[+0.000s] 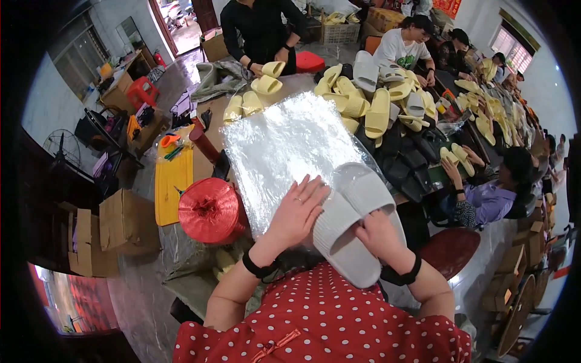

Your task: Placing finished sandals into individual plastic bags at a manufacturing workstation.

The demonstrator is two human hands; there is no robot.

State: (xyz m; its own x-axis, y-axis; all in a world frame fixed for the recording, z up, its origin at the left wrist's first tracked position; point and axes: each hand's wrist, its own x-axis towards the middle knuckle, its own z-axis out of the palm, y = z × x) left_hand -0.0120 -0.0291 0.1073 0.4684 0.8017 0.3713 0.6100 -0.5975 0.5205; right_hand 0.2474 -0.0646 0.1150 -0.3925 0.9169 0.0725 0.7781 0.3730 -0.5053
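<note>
A pair of white ribbed slide slippers lies stacked at the near edge of a pile of clear plastic bags on the table. My left hand rests flat with fingers spread on the bags and against the slippers' left side. My right hand grips the slippers from the right, near their lower end. Both wrists carry black bands, and the left hand wears a ring.
A red spool of twine sits left of my hands, with a yellow board beyond it. Yellow, white and black slippers are heaped across the table. Other people work at the far end and right side. Cardboard boxes stand on the floor left.
</note>
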